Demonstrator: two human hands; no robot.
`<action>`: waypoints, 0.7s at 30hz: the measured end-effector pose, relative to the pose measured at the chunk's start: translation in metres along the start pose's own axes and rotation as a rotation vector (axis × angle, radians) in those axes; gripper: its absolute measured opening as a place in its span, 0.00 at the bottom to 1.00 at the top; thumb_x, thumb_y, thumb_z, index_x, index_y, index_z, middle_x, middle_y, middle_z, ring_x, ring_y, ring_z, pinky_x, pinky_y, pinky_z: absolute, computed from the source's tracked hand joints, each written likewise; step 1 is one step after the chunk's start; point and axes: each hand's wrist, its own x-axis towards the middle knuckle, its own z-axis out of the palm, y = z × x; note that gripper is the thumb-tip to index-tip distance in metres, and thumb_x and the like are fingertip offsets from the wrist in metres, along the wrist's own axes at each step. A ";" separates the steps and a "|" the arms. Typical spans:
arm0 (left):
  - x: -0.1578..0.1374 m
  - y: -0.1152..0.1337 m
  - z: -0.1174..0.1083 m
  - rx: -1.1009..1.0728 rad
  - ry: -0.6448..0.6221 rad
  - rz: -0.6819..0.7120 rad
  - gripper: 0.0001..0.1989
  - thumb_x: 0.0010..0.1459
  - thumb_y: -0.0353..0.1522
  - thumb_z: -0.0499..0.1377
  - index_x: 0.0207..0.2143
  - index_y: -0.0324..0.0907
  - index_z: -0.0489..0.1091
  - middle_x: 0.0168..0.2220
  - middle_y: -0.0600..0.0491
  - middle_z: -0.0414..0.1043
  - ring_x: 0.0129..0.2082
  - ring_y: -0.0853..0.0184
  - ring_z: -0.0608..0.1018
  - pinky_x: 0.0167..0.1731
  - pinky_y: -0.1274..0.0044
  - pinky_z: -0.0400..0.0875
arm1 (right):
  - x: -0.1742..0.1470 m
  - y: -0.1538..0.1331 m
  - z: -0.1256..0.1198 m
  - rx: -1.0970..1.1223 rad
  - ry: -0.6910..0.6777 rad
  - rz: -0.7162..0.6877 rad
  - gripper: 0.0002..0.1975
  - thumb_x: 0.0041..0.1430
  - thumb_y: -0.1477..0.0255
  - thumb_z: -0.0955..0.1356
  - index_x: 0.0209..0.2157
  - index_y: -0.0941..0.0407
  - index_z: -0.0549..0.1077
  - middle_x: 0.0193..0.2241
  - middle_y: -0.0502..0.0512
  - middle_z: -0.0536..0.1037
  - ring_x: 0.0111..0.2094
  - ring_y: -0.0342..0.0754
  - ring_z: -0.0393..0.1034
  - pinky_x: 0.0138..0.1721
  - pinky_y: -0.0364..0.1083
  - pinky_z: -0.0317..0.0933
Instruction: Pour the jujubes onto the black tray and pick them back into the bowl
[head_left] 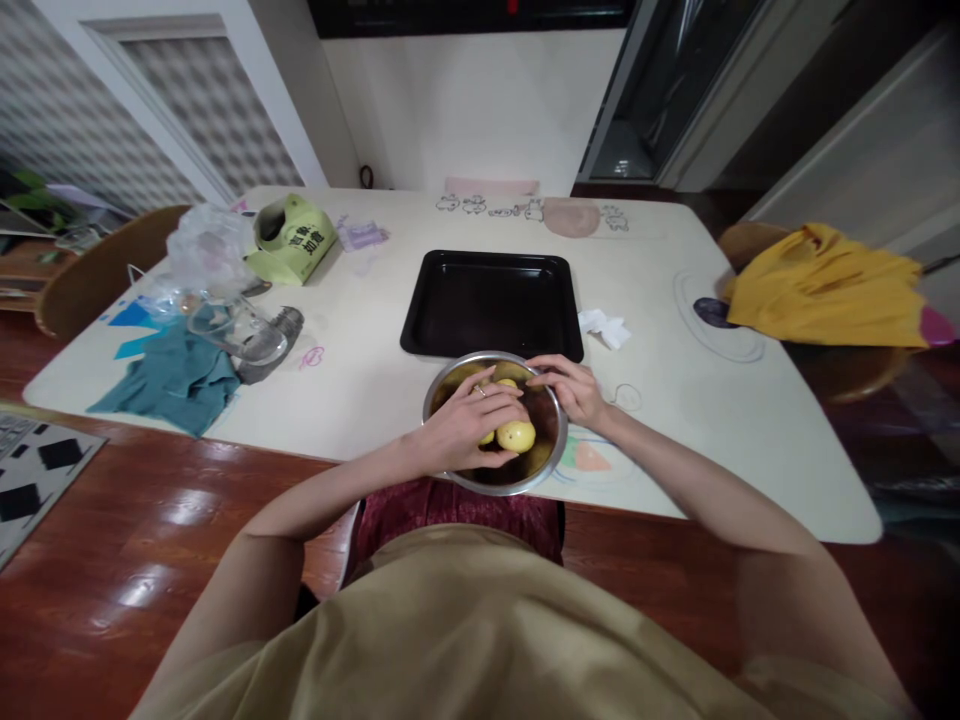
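A round metal bowl [556,440] stands at the table's near edge, just in front of my body, with a few yellow fruits that look like lemons inside. My left hand [480,420] reaches into it, fingers and thumb curved around a lemon [516,436]. Part of a second lemon [507,383] shows beyond those fingers, and a bit of yellow peeks out under the palm. My right hand [570,388] holds the bowl's right rim, its fingertips bent over the inner side. The thumb of that hand is hidden.
Behind the bowl lies a black baking tray [491,345], with crumpled tissue [604,328] to its right. At left are a teal cloth [176,375], a tipped glass pitcher [247,335], a plastic bag [210,245] and a green carton [300,245]. Yellow fabric [825,290] covers a chair.
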 end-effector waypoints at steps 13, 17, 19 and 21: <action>-0.005 -0.004 0.000 -0.026 -0.019 -0.010 0.26 0.65 0.40 0.66 0.64 0.46 0.71 0.62 0.44 0.77 0.67 0.53 0.75 0.77 0.52 0.50 | -0.001 0.001 0.000 0.009 0.010 -0.002 0.26 0.79 0.62 0.56 0.45 0.54 0.84 0.51 0.63 0.83 0.47 0.54 0.81 0.46 0.53 0.78; -0.005 -0.005 0.001 -0.020 -0.017 -0.001 0.27 0.65 0.40 0.67 0.64 0.46 0.71 0.63 0.44 0.76 0.67 0.54 0.74 0.77 0.53 0.49 | 0.001 0.000 0.000 -0.014 0.007 -0.006 0.27 0.79 0.62 0.55 0.44 0.54 0.83 0.50 0.63 0.83 0.47 0.54 0.81 0.46 0.53 0.78; -0.006 -0.004 0.001 -0.019 -0.020 -0.001 0.27 0.65 0.40 0.67 0.64 0.46 0.70 0.63 0.44 0.76 0.68 0.54 0.74 0.77 0.53 0.48 | 0.001 -0.001 0.000 -0.014 0.016 -0.024 0.26 0.79 0.63 0.55 0.44 0.54 0.83 0.50 0.63 0.83 0.47 0.53 0.81 0.45 0.53 0.78; -0.006 -0.005 0.001 -0.020 -0.029 -0.007 0.28 0.64 0.40 0.67 0.64 0.46 0.70 0.64 0.44 0.76 0.68 0.54 0.74 0.77 0.53 0.48 | 0.002 -0.001 0.000 -0.011 0.025 -0.040 0.25 0.79 0.64 0.56 0.44 0.55 0.83 0.50 0.64 0.83 0.47 0.53 0.81 0.44 0.52 0.78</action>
